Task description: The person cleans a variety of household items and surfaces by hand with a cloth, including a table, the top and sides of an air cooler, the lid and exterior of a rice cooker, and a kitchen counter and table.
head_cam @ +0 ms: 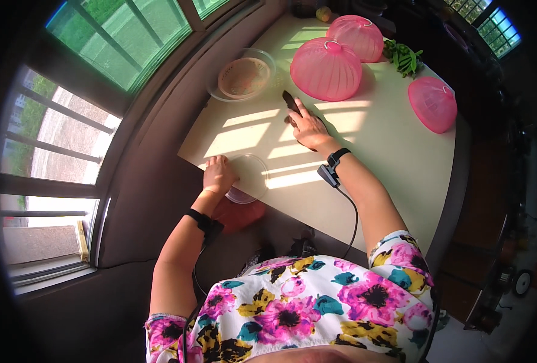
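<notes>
My left hand (220,175) grips the rim of a clear round plastic lid or shallow dish (250,174), which juts partly over the table's near edge. Farther in on the pale tabletop (386,172), my right hand (310,130) rests on or holds a dark flat object (290,100) whose tip points away from me; its kind cannot be told. A perforated light-coloured basket (244,77) sits in a clear plastic bowl (215,92) at the table's left back edge, with small bits inside.
Pink mesh food covers (326,70) stand at the back, another (432,104) at the right edge. Green pods (404,59) lie between them. A round yellowish fruit or vegetable (323,14) is at the far end. A red container or bag (236,216) is below the near edge. Barred windows (60,127) line the left wall.
</notes>
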Tool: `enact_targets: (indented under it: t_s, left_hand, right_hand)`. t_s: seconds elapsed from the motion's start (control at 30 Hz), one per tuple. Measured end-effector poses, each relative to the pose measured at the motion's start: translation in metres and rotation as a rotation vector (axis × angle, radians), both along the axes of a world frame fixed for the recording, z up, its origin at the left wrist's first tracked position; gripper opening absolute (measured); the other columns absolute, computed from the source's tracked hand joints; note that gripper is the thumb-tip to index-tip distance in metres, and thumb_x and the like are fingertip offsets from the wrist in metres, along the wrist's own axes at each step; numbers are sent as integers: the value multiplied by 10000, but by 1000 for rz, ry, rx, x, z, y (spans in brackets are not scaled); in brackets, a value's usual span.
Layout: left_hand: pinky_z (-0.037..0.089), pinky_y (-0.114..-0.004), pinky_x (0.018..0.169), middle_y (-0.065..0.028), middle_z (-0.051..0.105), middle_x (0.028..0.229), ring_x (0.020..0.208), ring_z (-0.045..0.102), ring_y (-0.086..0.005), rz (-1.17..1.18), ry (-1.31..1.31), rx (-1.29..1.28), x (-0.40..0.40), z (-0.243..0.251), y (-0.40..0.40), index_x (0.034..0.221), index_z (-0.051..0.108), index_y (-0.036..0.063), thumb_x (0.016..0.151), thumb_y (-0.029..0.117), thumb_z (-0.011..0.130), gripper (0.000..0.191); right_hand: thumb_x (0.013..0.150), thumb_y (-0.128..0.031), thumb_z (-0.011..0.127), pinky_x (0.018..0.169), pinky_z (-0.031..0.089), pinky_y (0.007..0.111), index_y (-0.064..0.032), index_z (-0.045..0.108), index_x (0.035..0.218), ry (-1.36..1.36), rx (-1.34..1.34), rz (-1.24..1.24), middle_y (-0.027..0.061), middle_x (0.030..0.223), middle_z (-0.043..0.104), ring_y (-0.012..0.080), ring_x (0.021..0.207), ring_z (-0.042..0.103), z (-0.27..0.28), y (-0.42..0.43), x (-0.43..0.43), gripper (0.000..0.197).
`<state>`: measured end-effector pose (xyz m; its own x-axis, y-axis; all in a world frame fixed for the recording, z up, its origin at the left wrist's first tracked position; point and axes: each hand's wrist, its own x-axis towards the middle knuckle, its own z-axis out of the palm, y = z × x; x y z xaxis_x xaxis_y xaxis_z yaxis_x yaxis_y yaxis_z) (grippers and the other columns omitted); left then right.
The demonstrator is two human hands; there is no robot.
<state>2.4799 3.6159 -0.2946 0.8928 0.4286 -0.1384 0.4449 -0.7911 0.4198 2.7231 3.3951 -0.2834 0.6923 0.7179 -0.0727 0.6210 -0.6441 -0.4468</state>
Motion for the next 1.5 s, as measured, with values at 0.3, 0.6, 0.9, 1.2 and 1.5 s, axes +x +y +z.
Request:
enact_targets:
  t_s: [0.3,0.6,0.9,1.2,1.5]
  left_hand:
    - [473,-243,653,-2,580,791,706,545,-104,242,-82,-919,-93,-6,0,1000,576,16,771,32,728,275]
    - [428,-205,539,17,582,743,598,530,-74,878,-187,-1086,-286,-53,12,932,611,50,894,58,621,40]
    - [411,-186,482,11,555,695,560,515,-72,934,-146,-1105,-262,-42,16,903,596,62,893,69,628,34]
    - [395,-190,524,43,527,701,587,494,-60,862,-293,-1250,-180,-36,20,958,593,75,935,114,602,46]
    - [428,-202,545,40,570,757,623,531,-68,616,-410,-1440,-90,-4,-42,962,606,101,948,147,594,49]
  right_hand:
    - [884,-223,498,1163,188,414,-99,341,1454,-125,-51,-110,97,1520,319,282,1415,256,-23,74,49,605]
    - [798,-88,540,1054,339,408,-106,565,1271,-127,295,684,91,1337,514,277,1271,429,-58,82,-141,473]
    - [830,-132,556,911,430,380,-210,704,949,-121,274,286,-7,1037,642,230,1073,540,-15,116,-39,206]
    - [809,-393,638,1086,242,544,-102,512,1308,-289,92,403,76,1381,463,281,1316,364,-98,62,-21,591]
    - [875,-297,551,1040,303,446,-193,523,1326,-331,-150,-42,37,1362,473,218,1315,357,-23,-119,-78,464]
